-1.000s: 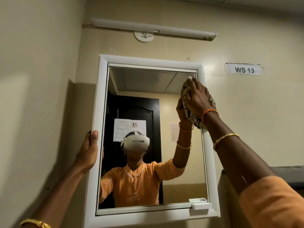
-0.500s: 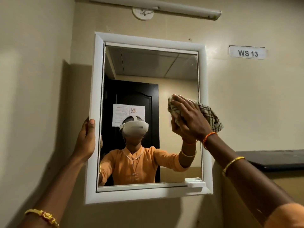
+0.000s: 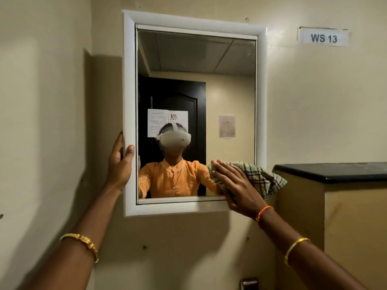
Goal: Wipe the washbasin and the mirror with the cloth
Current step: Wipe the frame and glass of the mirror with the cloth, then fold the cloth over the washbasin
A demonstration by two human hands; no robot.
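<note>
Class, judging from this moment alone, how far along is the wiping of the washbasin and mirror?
Done: cannot be judged from the glass. In hand: the right hand presses the cloth on the mirror at its lower right corner, while the left hand grips the frame. Left: the washbasin, out of view.

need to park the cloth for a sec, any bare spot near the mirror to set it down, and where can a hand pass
The black ledge top, right of the mirror frame, is bare. The glass above the right hand and cloth is open for passing. It is crowded at the lower right corner, and at the frame's left edge, gripped by the left hand.
</note>
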